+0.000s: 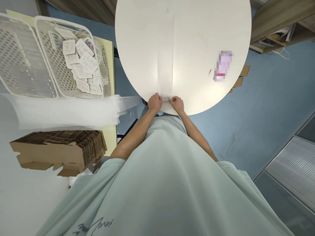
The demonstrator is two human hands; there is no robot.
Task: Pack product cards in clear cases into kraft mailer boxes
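Observation:
A long strip of thin, translucent white packing sheet [165, 70] lies lengthwise on the round white table [137, 42], running away from me. At its near end, by the table's front edge, is a small clear, bumpy bundle [166, 99]; whether the sheet is rolled around it I cannot tell. My left hand [155, 103] is closed on the left side of this end. On the right side, my right hand [177, 104] pinches the same end between thumb and fingers. Both hands rest close to the tabletop, a small gap apart.
A blurred pink-purple item [223, 65] lies on the table's right side. To my left, a yellow side table [112, 141] bears a white basket [102, 70] of small labelled packs, a second basket [29, 62], stacked white sheets [66, 113] and folded cardboard boxes [51, 154].

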